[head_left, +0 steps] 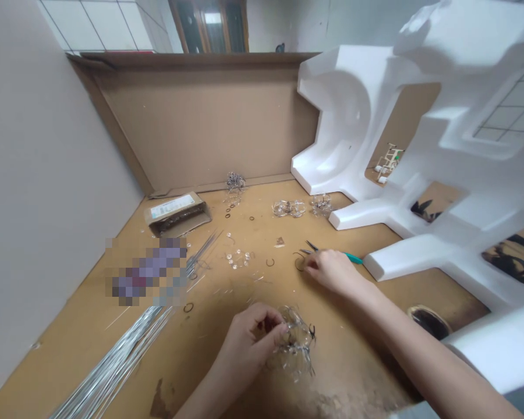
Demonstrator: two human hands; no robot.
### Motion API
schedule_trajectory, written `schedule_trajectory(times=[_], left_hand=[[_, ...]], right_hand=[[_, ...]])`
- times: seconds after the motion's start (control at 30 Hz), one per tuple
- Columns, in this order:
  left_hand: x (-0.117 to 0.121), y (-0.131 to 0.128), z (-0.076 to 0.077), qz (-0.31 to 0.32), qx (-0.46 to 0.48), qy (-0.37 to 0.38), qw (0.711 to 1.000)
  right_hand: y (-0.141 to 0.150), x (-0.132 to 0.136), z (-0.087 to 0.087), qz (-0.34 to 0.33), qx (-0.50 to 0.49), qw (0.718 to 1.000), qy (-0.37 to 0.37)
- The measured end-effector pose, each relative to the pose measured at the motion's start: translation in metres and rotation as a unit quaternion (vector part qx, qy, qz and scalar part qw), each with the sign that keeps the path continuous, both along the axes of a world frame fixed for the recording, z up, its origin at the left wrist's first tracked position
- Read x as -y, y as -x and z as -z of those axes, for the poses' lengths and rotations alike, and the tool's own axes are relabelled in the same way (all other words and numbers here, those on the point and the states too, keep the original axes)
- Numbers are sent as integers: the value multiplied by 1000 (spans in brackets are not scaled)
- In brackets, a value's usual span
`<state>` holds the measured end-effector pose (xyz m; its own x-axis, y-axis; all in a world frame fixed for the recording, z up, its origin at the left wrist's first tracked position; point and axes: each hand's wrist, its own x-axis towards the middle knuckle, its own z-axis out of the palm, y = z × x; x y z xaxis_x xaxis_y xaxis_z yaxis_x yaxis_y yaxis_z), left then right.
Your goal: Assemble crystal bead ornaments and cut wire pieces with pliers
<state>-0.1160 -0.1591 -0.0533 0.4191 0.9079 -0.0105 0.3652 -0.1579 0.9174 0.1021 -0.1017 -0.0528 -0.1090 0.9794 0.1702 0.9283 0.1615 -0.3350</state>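
Note:
My left hand (pixel 255 337) is closed in a pinch on the edge of a tangled wire piece (pixel 297 340) made of silvery loops, with a dark bit of wire on its right side. Farther forward, my right hand (pixel 332 269) has its fingertips pressed together at a thin dark wire ring (pixel 298 263). Beneath or just behind that hand lie pliers with green handles (pixel 353 257); their dark jaws show to its left, and their middle is hidden. A loose dark open ring (pixel 269 262) rests on the table between the hands.
A bundle of straight silvery wires (pixel 126 343) lies at left, near a pixelated patch. Farther back are an opened small carton (pixel 179 214), clear beads (pixel 237 258) and more wire pieces (pixel 289 208). White foam packing (pixel 349 215) stands along the right; cardboard (pixel 201 122) walls the back.

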Motion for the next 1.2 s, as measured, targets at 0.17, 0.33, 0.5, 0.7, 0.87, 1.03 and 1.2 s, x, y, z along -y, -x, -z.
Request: schedule_trajectory(times=[0.17, 0.33, 0.5, 0.7, 0.87, 1.03, 1.2], left_hand=[[0, -1, -4, -20, -14, 17, 1000], [-1, 0, -5, -12, -9, 11, 1000], [-1, 0, -3, -44, 17, 42, 998], [-3, -3, 2, -79, 122, 92, 985], [-3, -4, 5, -98, 135, 94, 981], [-3, -7, 4, -105, 157, 97, 977], [-3, -8, 4, -105, 176, 102, 973]], right_hand=[[26, -34, 8, 9, 123, 988, 91], [35, -41, 9, -22, 115, 985, 126], [16, -32, -8, -85, 29, 979, 185], [13, 14, -24, -141, -283, 913, 259], [25, 46, -32, -170, -283, 915, 233], [32, 56, -44, -213, -156, 949, 174], [30, 60, -51, -246, -52, 955, 154]])
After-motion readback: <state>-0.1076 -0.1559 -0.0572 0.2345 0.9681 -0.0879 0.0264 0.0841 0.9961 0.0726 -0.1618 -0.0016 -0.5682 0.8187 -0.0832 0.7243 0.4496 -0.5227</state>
